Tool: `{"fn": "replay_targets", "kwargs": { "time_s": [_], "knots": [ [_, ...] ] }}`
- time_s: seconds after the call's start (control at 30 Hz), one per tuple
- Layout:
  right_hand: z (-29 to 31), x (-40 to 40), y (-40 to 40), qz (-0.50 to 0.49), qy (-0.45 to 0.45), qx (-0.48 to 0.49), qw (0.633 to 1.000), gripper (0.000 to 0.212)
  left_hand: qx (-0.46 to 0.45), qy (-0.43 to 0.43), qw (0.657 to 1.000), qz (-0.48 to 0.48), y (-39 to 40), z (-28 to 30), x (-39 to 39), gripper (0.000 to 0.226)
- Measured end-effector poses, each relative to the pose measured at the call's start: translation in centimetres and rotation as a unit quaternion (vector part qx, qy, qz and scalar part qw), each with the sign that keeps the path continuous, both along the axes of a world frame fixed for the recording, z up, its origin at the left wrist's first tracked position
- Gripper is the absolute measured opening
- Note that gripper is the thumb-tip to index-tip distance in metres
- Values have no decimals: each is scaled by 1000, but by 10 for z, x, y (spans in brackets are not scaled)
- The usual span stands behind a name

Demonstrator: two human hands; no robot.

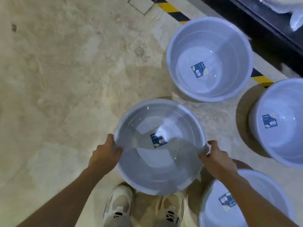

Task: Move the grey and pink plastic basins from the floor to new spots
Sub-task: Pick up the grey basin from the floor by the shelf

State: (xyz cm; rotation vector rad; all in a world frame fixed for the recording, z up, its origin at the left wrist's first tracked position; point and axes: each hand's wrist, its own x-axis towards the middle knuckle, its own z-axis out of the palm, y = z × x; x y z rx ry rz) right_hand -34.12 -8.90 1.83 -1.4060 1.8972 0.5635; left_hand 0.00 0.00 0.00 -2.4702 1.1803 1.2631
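I hold a grey plastic basin [164, 167], wrapped in clear film and with a blue label inside, above my shoes. My left hand [105, 154] grips its left rim and my right hand [216, 159] grips its right rim. Three more grey basins stand on the floor: one ahead to the right [229, 51], one at the right edge [285, 140], one at the lower right [213, 210] partly under my right forearm. No pink basin is in view.
A black and yellow hazard stripe [172, 10] runs diagonally along a dark shelf base [270, 35] at the upper right, where wrapped goods [295, 20] lie. Beige stone floor [65, 79] spreads to the left. My shoes [119, 205] are below the held basin.
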Motion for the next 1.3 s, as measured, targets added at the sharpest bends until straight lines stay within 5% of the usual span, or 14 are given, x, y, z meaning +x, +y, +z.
{"fn": "replay_targets", "kwargs": {
  "time_s": [0.3, 0.93, 1.3],
  "knots": [
    [8, 15, 20, -26, -79, -76, 994, 24, -11, 93, 984, 149, 4, 1, 14, 18],
    [231, -15, -129, -108, -83, -141, 981, 30, -75, 24, 997, 21, -198, 250, -10, 24],
    [242, -24, -211, -199, -29, -111, 973, 47, -48, 30, 987, -152, -338, 232, -19, 25]
  ]
}}
